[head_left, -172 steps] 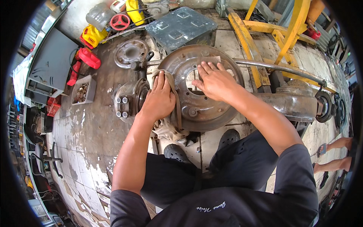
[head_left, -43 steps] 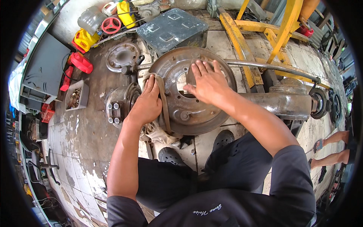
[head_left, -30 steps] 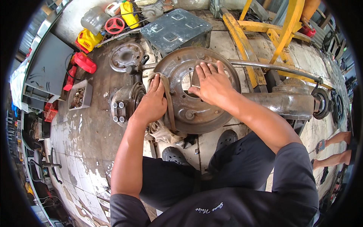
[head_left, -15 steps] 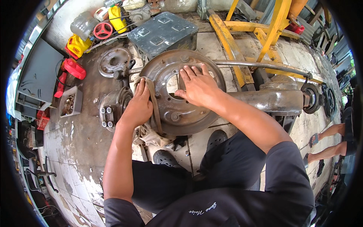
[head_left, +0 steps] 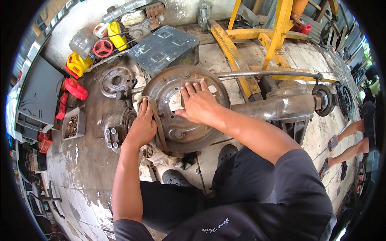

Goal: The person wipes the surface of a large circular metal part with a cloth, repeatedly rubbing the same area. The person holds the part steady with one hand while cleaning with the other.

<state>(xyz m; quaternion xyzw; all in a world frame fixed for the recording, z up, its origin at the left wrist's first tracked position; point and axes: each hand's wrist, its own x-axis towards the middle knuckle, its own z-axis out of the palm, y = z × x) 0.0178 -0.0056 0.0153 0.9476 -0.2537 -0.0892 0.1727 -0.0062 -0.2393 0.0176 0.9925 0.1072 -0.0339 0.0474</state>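
A large round brown metal backing plate with a central hole and several small holes stands before me, tilted. At its left edge my left hand presses a beige rag to the metal, fingers extended together; the rag hangs down below, and the thumb is hidden. My right hand lies flat on the plate's face, right of the hole, fingers a little apart and holding nothing. A thick metal axle housing runs right from behind the plate. Left of my left hand sits a bolted hub.
Behind the plate are a dark metal box and a yellow steel frame. A long rod crosses behind. At left are a flanged disc, a bin of small parts and red jugs. Another person's legs show at right.
The whole view has shifted slightly, with the plate and both hands now a little lower and farther left in it. Both hands keep nearly the same places on the plate and rag.
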